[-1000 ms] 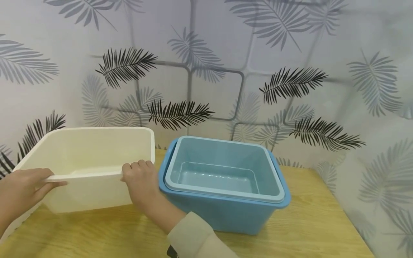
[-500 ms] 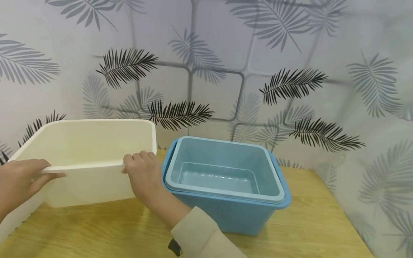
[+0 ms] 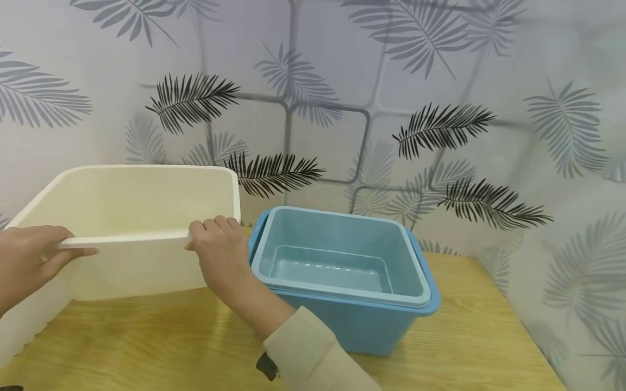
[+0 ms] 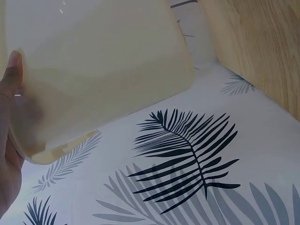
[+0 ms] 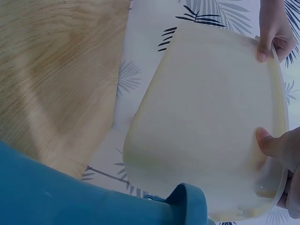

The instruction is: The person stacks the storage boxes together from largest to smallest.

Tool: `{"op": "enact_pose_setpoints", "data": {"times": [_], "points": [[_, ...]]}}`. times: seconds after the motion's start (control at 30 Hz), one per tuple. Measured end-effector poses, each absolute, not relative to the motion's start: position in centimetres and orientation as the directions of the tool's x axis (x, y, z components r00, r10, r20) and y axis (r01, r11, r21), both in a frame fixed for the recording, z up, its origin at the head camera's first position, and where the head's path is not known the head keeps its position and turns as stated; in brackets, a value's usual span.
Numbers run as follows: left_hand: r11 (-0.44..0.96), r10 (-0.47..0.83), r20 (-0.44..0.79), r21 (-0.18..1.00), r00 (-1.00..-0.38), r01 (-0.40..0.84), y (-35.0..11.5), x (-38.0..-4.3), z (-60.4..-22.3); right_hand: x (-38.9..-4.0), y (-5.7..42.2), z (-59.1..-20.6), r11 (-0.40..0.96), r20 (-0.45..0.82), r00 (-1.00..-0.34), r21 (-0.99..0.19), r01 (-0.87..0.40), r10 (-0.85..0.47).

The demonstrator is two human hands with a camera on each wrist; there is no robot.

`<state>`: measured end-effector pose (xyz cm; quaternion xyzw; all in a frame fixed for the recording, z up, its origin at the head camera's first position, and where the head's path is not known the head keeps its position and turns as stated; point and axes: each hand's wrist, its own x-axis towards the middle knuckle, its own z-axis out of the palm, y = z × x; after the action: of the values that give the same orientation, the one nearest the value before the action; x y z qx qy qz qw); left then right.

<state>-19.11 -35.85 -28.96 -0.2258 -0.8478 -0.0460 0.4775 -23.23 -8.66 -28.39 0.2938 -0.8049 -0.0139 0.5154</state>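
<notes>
A cream plastic bin (image 3: 146, 269) hangs over the left part of the table, tipped so its inside faces me in the head view. My left hand (image 3: 34, 252) pinches its near rim at the left corner, thumb below and fingers on top. At the rim's right end, my right hand (image 3: 220, 250) grips with fingers curled over the edge. The right wrist view shows the bin's outer wall (image 5: 206, 103) with both thumbs pressed against it. Just right of my right hand stands a blue bin (image 3: 342, 320) with a lighter blue bin (image 3: 332, 266) nested inside.
The wooden table (image 3: 455, 336) runs up to a wall covering (image 3: 332, 70) printed with leaves. A dark wristband (image 3: 267, 366) shows at my right cuff. The blue bin's handle (image 5: 190, 204) sticks out near the cream bin in the right wrist view.
Both hands have raised the cream bin, shifting it slightly to the right. The two blue bins have stayed in place.
</notes>
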Motion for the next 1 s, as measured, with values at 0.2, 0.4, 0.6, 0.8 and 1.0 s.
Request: {"op": "enact_pose_setpoints", "data": {"times": [0.2, 0.4, 0.6, 0.8, 1.0], "points": [[0.893, 0.347, 0.823, -0.143, -0.449, 0.427, -36.0, -19.2, -28.3, -23.2, -8.4, -27.7, 0.822, 0.833, -0.269, 0.328, -0.466, -0.484], [0.892, 0.37, 0.824, -0.186, -0.428, 0.412, -35.8, -19.4, -27.3, -23.1, -8.0, -26.6, 0.826, 0.838, -0.268, 0.32, -0.465, -0.475], [0.892, 0.366, 0.827, -0.18, -0.427, 0.415, -35.1, -19.2, -26.1, -22.9, -7.5, -25.6, 0.828, 0.829, -0.298, 0.305, -0.471, -0.474], [0.881, 0.328, 0.848, -0.116, -0.416, 0.459, -34.5, -19.2, -25.4, -22.8, -7.1, -24.9, 0.839, 0.835, -0.296, 0.306, -0.449, -0.463], [0.876, 0.322, 0.861, -0.112, -0.394, 0.47, -33.6, -19.1, -25.0, -23.0, -6.5, -25.0, 0.838, 0.868, -0.239, 0.293, -0.46, -0.435]]}}
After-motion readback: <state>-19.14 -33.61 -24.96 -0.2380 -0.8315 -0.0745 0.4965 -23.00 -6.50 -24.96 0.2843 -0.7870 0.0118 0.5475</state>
